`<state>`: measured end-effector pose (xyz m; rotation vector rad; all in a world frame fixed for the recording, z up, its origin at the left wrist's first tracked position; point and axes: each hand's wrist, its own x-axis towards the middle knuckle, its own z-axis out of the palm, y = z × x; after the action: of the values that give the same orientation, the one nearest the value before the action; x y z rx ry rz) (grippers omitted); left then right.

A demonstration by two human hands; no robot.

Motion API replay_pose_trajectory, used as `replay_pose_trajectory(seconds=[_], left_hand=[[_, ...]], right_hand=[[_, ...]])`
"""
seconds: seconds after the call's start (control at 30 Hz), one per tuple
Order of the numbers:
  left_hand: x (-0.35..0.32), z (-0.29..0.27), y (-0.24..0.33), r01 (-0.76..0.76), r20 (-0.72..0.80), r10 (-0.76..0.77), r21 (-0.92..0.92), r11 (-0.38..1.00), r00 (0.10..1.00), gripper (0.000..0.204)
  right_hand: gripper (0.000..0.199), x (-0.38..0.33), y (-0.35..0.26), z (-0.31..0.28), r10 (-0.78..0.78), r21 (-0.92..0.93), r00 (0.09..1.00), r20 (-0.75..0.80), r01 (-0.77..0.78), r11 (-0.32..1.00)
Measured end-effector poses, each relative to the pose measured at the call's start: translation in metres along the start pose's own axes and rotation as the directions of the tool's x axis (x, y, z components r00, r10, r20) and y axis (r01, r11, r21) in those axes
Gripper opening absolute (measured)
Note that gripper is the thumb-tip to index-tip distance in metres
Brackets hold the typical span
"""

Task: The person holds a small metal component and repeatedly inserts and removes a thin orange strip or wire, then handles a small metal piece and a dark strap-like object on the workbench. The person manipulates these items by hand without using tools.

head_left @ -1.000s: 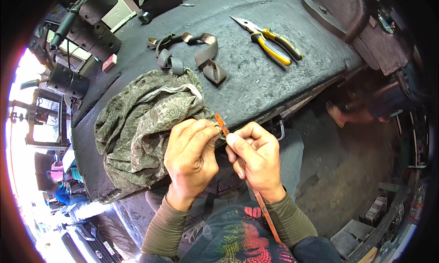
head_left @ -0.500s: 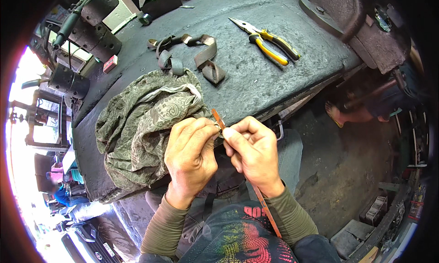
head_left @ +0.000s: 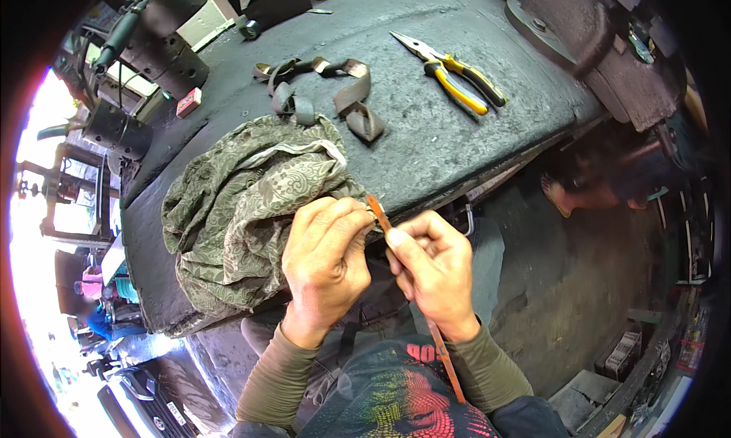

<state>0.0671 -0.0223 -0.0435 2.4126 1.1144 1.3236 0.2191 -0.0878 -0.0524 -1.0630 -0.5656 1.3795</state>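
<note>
Right hand is pinching an orange strip; slackening could drop it. Left hand, toward nine o'clock, is pinching, contents unclear.

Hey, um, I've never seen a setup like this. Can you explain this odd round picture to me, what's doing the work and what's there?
There's no machine doing the work: these are a person's bare hands. A wide fisheye camera on their head looks down, so straight edges bend near the rim. The right hand pinches a thin orange strip, which trails down over the shirt. The left hand has its fingertips bunched beside the strip's upper end; whatever they grip is too small to make out. On the dark workbench lie a crumpled, patterned green cloth, a loosely looped grey strap, yellow-and-black pliers and a small red box.
</note>
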Motion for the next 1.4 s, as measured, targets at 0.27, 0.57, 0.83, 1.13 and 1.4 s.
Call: replay_pose_trajectory(seconds=[0.27,0.57,0.83,1.13,1.4], left_hand=[[-0.001,0.0,-0.001,-0.007,0.011,0.007,-0.005,1.0,1.0,0.024],[-0.001,-0.001,0.0,0.003,0.012,-0.002,-0.013,1.0,1.0,0.024],[-0.002,0.0,0.001,0.003,0.002,-0.003,-0.016,1.0,1.0,0.025],[-0.001,0.0,-0.001,-0.003,0.009,0.003,-0.009,1.0,1.0,0.026],[-0.001,0.0,-0.001,-0.01,0.011,0.01,-0.009,1.0,1.0,0.026]], right_hand=[[0.014,-0.002,0.002,-0.001,-0.007,0.023,1.0,0.006,0.007,1.0],[0.014,0.001,-0.003,0.001,-0.046,0.038,0.997,0.055,0.044,0.998],[0.014,0.001,-0.002,0.001,-0.061,0.021,0.998,0.029,0.06,0.998],[0.015,0.003,0.001,0.001,-0.035,0.088,0.999,0.019,0.033,0.996],[0.014,0.006,0.001,0.006,-0.053,0.063,0.997,0.048,0.05,0.997]])
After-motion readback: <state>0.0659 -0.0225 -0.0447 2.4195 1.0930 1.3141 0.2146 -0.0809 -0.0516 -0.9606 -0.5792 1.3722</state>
